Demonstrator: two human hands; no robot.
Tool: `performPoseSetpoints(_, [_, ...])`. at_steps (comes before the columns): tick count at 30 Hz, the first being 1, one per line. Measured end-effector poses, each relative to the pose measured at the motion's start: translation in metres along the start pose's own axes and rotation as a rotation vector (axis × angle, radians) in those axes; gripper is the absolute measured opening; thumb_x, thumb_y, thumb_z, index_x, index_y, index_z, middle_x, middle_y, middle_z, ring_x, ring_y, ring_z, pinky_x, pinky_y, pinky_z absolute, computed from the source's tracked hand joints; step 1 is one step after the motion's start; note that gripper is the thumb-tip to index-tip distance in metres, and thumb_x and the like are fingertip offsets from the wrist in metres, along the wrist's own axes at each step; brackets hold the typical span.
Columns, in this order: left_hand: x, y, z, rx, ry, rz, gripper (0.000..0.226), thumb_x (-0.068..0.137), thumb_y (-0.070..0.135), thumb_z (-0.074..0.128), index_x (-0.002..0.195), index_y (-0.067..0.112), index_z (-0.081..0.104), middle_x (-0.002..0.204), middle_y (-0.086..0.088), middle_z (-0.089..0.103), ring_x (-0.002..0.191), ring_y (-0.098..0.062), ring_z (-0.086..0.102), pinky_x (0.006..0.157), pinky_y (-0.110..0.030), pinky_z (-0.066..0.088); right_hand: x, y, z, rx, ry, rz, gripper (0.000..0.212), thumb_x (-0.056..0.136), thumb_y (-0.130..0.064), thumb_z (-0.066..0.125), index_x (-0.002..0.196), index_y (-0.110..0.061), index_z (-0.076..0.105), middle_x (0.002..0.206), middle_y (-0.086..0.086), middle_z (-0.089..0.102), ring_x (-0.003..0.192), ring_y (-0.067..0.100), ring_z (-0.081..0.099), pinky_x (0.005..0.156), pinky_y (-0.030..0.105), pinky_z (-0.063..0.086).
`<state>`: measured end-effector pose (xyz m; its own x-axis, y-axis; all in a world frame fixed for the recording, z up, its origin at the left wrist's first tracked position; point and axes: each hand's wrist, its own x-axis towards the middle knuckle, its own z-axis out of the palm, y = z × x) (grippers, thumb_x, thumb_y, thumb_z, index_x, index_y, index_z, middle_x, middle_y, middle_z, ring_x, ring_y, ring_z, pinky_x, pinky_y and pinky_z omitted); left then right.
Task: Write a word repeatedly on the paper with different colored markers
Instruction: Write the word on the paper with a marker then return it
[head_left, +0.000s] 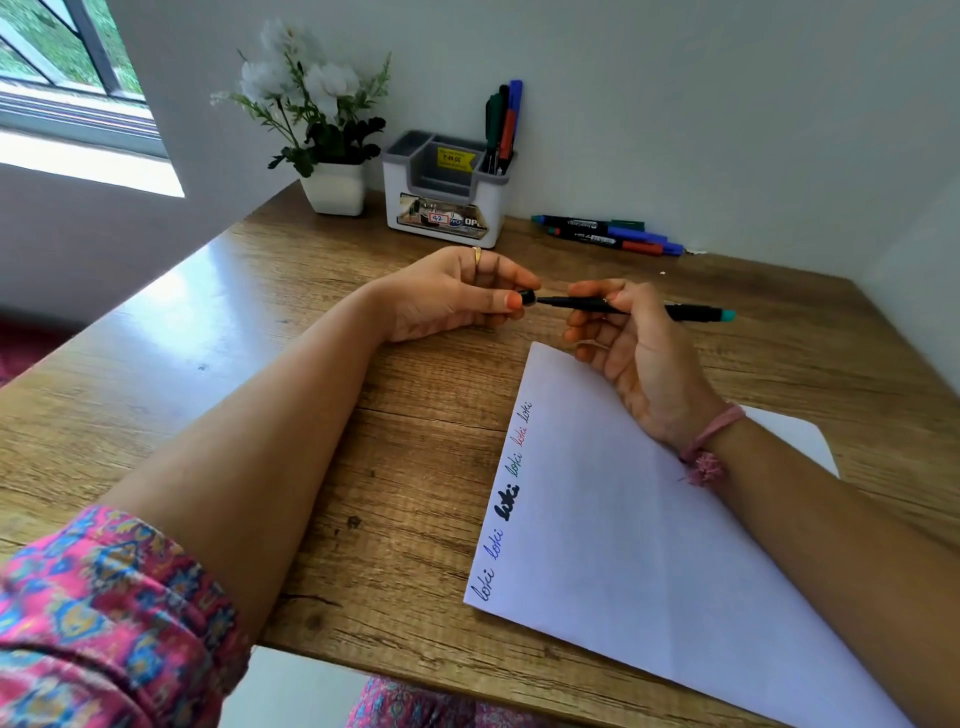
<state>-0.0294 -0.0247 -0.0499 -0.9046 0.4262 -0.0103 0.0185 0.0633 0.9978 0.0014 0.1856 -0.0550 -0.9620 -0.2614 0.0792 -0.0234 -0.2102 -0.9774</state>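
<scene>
left hand (447, 296) pinches cap (527, 298) | right hand (631, 345) grips marker (691, 312)

I sit at my home desk (363, 415); a potted flower (322, 119), pen organiser (447, 192) and window (72, 67) beside me.

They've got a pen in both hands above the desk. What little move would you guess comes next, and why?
Probably the cap gets pulled apart from the pen, or pushed on; I cannot tell which. The left hand pinches the cap right at the pen's end, while the right hand grips the barrel. The paper already carries a row of "loki" in several colours.
</scene>
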Motion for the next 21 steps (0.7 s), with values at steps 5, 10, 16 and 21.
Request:
performPoseSetpoints(5, [-0.0012,0.0009,0.0007,-0.024,-0.03,0.003,0.026,0.081,-0.005,0.059,0.1,0.011,0.063,0.087,0.001,0.07,0.081,-0.008,0.067,0.074,-0.02,0.055,-0.0027,-0.0017,0.0045,-0.059,0.041,-0.002,0.011,0.096,-0.01,0.044,0.089,-0.016,0.05,0.08,0.009,0.07,0.075,0.02,0.069,0.064,0.025,0.052])
performPoseSetpoints(10, [0.0011,0.0023,0.0026,-0.088,0.016,0.06,0.025,0.072,-0.001,0.066,0.094,0.009,0.062,0.087,-0.002,0.072,0.086,-0.014,0.069,0.075,-0.023,0.056,-0.0045,0.0011,0.0033,-0.197,-0.02,-0.066,0.015,0.089,-0.018,0.061,0.101,-0.01,0.056,0.097,0.011,0.073,0.087,0.024,0.071,0.069,0.027,0.055])
performPoseSetpoints(16, [0.0057,0.0014,0.0072,-0.014,0.124,0.119,0.023,0.071,-0.006,0.069,0.089,0.007,0.063,0.082,-0.003,0.073,0.083,-0.014,0.07,0.075,-0.023,0.057,-0.0037,0.0002,0.0012,-0.196,0.081,-0.088,0.016,0.081,-0.015,0.071,0.097,-0.01,0.069,0.087,0.011,0.074,0.075,0.019,0.07,0.065,0.024,0.054])
performPoseSetpoints(21, [0.0073,0.0013,0.0096,0.066,0.157,0.153,0.022,0.07,-0.004,0.071,0.086,0.01,0.066,0.084,-0.003,0.073,0.085,-0.016,0.069,0.081,-0.027,0.057,-0.0035,-0.0007,0.0013,-0.149,0.056,-0.088,0.019,0.082,-0.012,0.069,0.1,-0.006,0.068,0.09,0.014,0.074,0.083,0.026,0.072,0.072,0.029,0.057])
